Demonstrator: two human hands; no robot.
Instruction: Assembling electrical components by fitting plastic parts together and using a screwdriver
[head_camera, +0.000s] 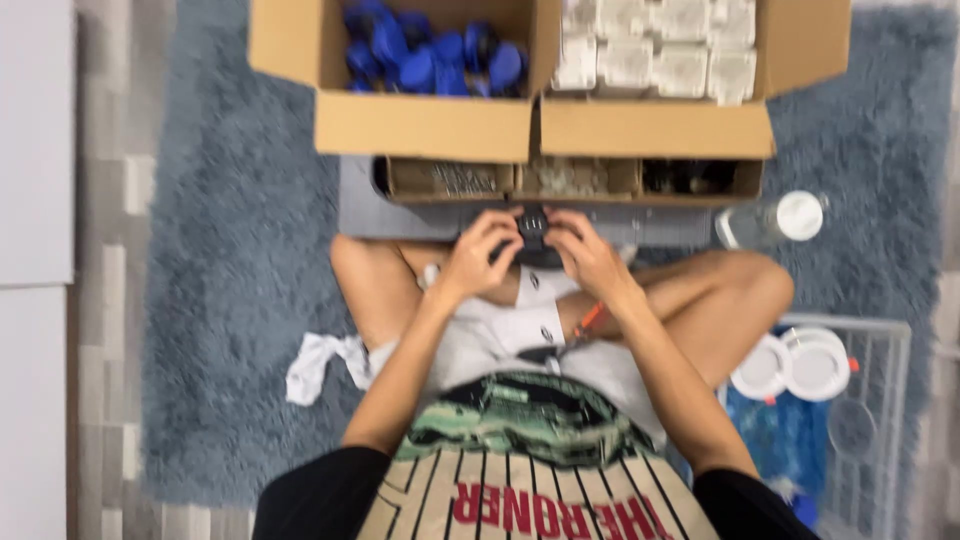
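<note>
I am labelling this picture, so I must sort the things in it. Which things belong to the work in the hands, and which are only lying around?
In the work:
- small black part, held by left hand and right hand
- box of blue parts
- box of white parts
- small tray of compartments

Lying about:
- crumpled white cloth
- plastic bottle
- white round fittings
- wire basket

A shaggy grey-blue rug (230, 300) lay over a floor (100, 300) of grey and beige tiles. Two brown cardboard boxes (420, 125) held bright blue parts (430, 50) and milky white parts (655, 45). Both hands (480, 255) held a small black piece (533, 228). The shirt (520, 500) was cream with black stripes and red lettering.
</note>
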